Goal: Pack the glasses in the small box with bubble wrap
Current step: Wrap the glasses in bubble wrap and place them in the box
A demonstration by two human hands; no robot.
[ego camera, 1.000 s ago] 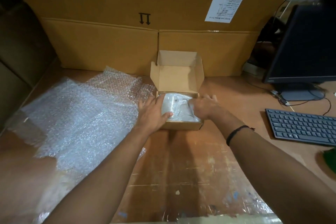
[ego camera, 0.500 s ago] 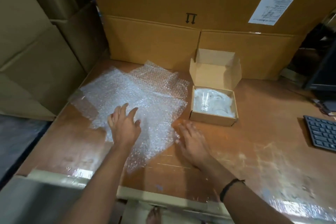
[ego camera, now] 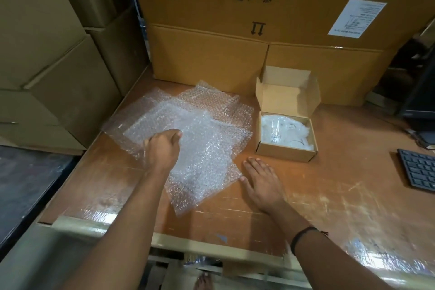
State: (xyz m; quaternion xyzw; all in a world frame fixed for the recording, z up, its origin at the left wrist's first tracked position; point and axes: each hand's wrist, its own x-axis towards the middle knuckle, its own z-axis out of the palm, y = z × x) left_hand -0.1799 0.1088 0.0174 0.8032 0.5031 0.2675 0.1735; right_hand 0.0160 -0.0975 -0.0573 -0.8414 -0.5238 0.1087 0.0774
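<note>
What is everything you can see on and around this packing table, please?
small box: one, brown, open, on the table.
glasses: at least one, clear, inside the small box.
bubble wrap sheets: several, clear, overlapping, left of the small box.
table: one, brown, scuffed.
large cartons: several, brown, behind and left of the table.
keyboard: one, black, right edge.
monitor: one, black, right edge, partly seen.
left hand: one, grips the bubble wrap sheets.
right hand: one, flat on the table, black wristband.
</note>
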